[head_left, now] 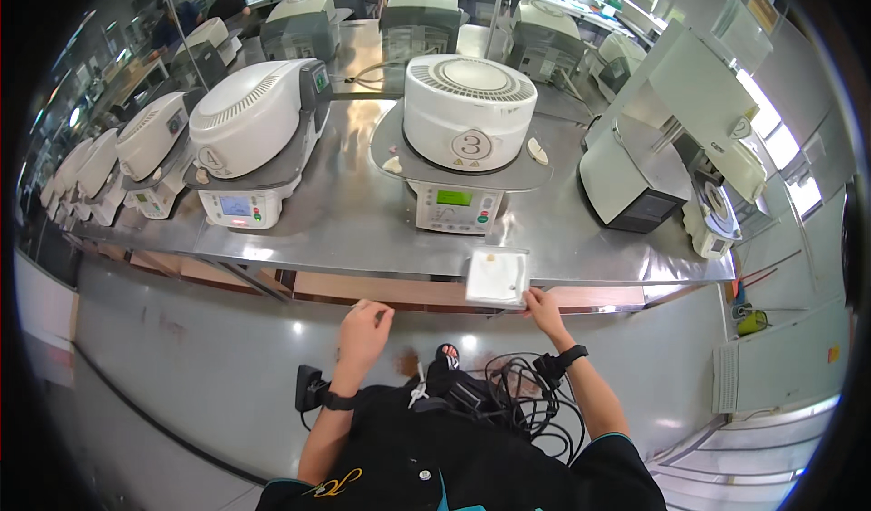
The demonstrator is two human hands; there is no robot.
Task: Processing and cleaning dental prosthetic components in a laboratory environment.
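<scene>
My right hand (543, 310) grips the lower right corner of a shallow white square tray (490, 286), thumb and fingers closed on its rim. The tray overlaps the front edge of the steel bench; whether it rests there I cannot tell. A small tan piece (491, 258) lies near its far side, and a small dark bit (513, 287) near the right side. My left hand (366, 328) hangs in the air before the bench, fingers curled in; anything inside them is hidden. Beyond the tray stands a white machine (470, 116) with a round vented top and a green-lit control panel (454, 209).
A similar machine (245, 121) stands to the left, with several more in rows beside and behind. At right is a boxy grey-white machine (635, 175). Pale pieces (537, 152) sit on the middle machine's ledge. Black cables (535, 402) hang at my waist above the floor.
</scene>
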